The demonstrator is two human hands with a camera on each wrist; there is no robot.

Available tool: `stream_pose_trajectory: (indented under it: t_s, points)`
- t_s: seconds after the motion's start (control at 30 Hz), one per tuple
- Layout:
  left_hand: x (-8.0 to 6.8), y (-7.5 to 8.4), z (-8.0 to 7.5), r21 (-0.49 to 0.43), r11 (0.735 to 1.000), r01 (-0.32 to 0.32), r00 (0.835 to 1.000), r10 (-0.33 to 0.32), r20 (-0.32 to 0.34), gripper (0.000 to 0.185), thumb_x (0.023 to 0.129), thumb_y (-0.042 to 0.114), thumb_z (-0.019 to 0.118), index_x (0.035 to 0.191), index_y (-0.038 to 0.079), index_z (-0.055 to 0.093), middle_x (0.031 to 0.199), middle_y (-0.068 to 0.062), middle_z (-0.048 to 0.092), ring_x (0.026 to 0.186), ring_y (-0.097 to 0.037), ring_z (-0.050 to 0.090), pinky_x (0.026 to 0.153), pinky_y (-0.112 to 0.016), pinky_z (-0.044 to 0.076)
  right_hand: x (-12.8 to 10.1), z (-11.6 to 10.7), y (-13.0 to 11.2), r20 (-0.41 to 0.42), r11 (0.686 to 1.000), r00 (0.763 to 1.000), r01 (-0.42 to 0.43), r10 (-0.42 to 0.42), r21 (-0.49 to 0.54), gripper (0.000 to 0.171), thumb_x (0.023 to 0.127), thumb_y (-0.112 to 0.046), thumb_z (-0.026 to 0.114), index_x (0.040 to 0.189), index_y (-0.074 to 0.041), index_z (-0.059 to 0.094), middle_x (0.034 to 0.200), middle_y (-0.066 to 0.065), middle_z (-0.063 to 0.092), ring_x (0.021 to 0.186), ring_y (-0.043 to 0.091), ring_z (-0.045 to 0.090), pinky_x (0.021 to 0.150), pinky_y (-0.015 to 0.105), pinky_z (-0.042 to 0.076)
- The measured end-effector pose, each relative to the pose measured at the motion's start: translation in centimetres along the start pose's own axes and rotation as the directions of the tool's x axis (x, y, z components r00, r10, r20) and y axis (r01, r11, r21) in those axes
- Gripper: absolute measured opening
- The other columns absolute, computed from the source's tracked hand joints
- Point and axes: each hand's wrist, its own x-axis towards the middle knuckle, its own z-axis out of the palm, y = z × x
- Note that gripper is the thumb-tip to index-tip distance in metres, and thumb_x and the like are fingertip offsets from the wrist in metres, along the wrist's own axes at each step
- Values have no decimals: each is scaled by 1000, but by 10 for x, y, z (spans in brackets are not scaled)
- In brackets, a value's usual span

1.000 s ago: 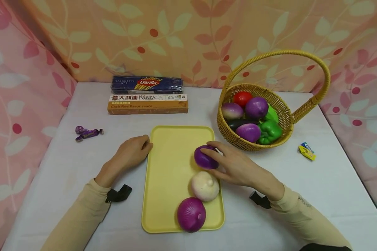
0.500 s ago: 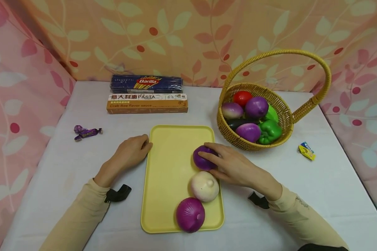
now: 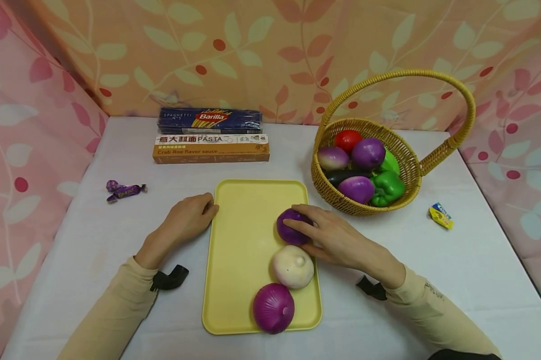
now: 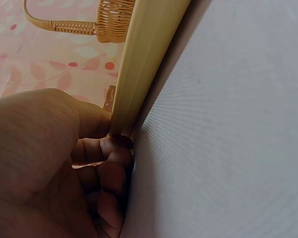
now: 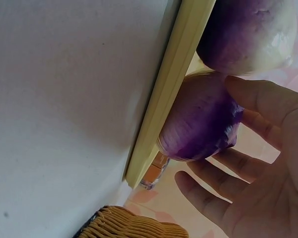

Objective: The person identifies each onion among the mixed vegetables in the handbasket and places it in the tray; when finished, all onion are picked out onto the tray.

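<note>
My right hand [image 3: 331, 235] holds a purple onion [image 5: 203, 116] at the far right part of the yellow tray [image 3: 239, 250], with thumb and fingers round its sides. Just nearer to me sits a white-topped round vegetable [image 3: 293, 267], whose side looks purple in the right wrist view. A larger purple onion [image 3: 273, 308] lies by the tray's near edge. My left hand [image 3: 187, 217] pinches the tray's left rim. In the left wrist view its thumb [image 4: 94, 120] lies on the rim, with the other fingers curled below.
A wicker basket [image 3: 412, 200] of vegetables, with a tall handle, stands behind the right hand. Two pasta boxes, one blue [image 3: 176, 120] and one brown [image 3: 212, 152], lie at the back. Wrapped candies sit at left [image 3: 128, 191] and right [image 3: 440, 217].
My right hand and the purple onion have shifted slightly left and toward me. The left hand and the tray have kept their place.
</note>
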Motion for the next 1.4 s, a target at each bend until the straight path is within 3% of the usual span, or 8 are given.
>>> stream_pose_trajectory:
  t_s: [0.23, 0.37, 0.53, 0.7, 0.87, 1.03, 1.2, 1.4]
  points:
    - [0, 0, 0, -1, 1000, 1, 1000, -1, 2, 25, 99, 21, 50, 76, 12, 46, 65, 0, 40, 60, -16, 39, 55, -29, 29, -2, -7, 0, -17, 1000, 1000, -7, 8, 20, 60, 82, -26, 79, 135, -16, 55, 140, 15, 51, 127, 30, 52, 99, 47, 48]
    - [0, 1, -1, 0, 1000, -1, 1000, 1, 3, 25, 99, 20, 50, 76, 12, 46, 66, -1, 40, 60, -16, 39, 56, -29, 29, -5, -21, 8, -137, 996, 986, -89, 92, 31, 57, 81, -20, 78, 133, -14, 57, 135, 14, 55, 120, 30, 57, 95, 48, 49]
    - [-1, 0, -1, -2, 1000, -2, 1000, 2, -3, 25, 99, 21, 50, 77, 12, 47, 65, -1, 40, 60, -16, 39, 56, -29, 30, -12, -48, 38, -267, 935, 898, -352, 351, 44, 47, 84, -18, 74, 128, -8, 60, 126, 15, 59, 111, 32, 58, 90, 50, 49]
    - [0, -1, 0, 2, 1000, -7, 1000, 7, -7, 25, 99, 21, 49, 76, 12, 47, 65, 0, 40, 60, -16, 40, 55, -29, 30, -21, -63, 69, -106, 825, 821, -565, 561, -10, 49, 90, -29, 69, 132, -7, 57, 126, 20, 58, 114, 39, 55, 94, 57, 44]
    - [0, -1, 1, 6, 1000, -13, 1000, 13, -19, 26, 99, 21, 49, 75, 13, 46, 65, 0, 40, 60, -16, 40, 55, -29, 30, -26, -67, 85, 78, 829, 826, -550, 557, -98, 50, 93, -38, 64, 132, -8, 58, 124, 25, 62, 114, 45, 55, 93, 65, 38]
    - [1, -1, 1, 7, 1000, -4, 1000, 4, -10, 25, 99, 21, 50, 76, 12, 47, 65, 0, 41, 60, -16, 40, 55, -29, 30, -27, -65, 90, 158, 831, 816, -546, 556, -108, 52, 94, -42, 61, 134, -10, 55, 123, 26, 63, 116, 46, 55, 101, 68, 29]
    - [1, 0, 1, 5, 1000, 1, 1000, -1, 2, 25, 99, 21, 50, 76, 12, 47, 66, 0, 41, 61, -16, 40, 56, -29, 30, -26, -63, 90, 109, 830, 822, -555, 558, -63, 51, 93, -41, 62, 133, -10, 55, 122, 25, 63, 117, 43, 55, 104, 66, 28]
    - [1, -1, 0, 4, 1000, 1, 1000, -1, 10, 24, 100, 21, 49, 78, 12, 48, 66, -1, 42, 61, -16, 41, 56, -29, 31, -26, -71, 75, -43, 795, 796, -599, 604, 95, 57, 90, -38, 68, 139, -15, 49, 130, 18, 52, 116, 41, 53, 97, 60, 41]
